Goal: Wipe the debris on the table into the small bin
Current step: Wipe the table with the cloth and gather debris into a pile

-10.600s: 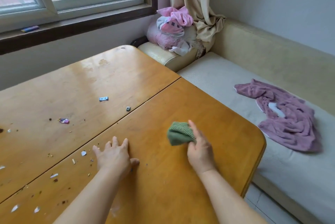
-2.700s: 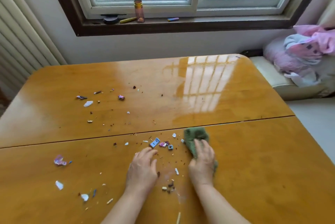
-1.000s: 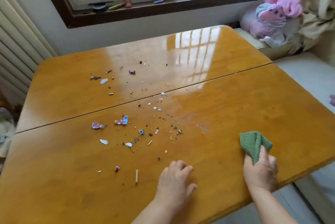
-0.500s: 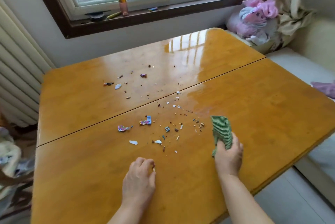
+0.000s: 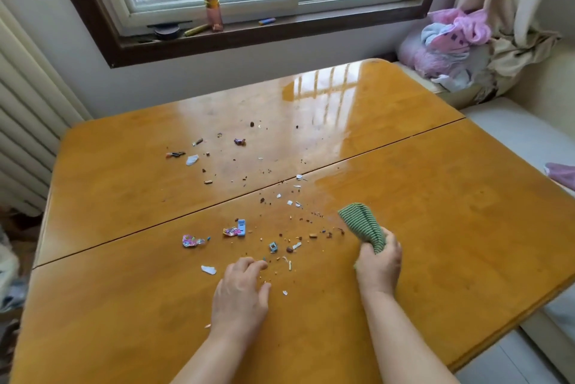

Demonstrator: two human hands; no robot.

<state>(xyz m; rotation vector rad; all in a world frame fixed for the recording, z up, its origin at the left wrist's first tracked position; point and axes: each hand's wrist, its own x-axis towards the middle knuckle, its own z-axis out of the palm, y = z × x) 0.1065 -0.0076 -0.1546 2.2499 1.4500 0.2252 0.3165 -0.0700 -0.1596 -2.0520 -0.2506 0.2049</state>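
Scattered debris (image 5: 273, 237) of paper scraps, wrapper bits and crumbs lies across the middle of the glossy wooden table (image 5: 451, 228). A second patch of debris (image 5: 202, 153) sits farther back on the far leaf. My right hand (image 5: 378, 265) grips a green striped cloth (image 5: 362, 225), whose free end rests on the table just right of the crumbs. My left hand (image 5: 241, 293) lies palm down on the table, fingers spread, fingertips at the near edge of the debris. No small bin is in view.
A window sill (image 5: 249, 29) behind the table holds a pink bottle (image 5: 213, 12) and small items. A radiator (image 5: 21, 122) stands at left. A sofa (image 5: 513, 128) with a pile of clothes (image 5: 448, 47) runs along the right side.
My right hand has carried the cloth from the table's right edge leftward up to the crumbs. My left hand has slid forward to the near edge of the debris.
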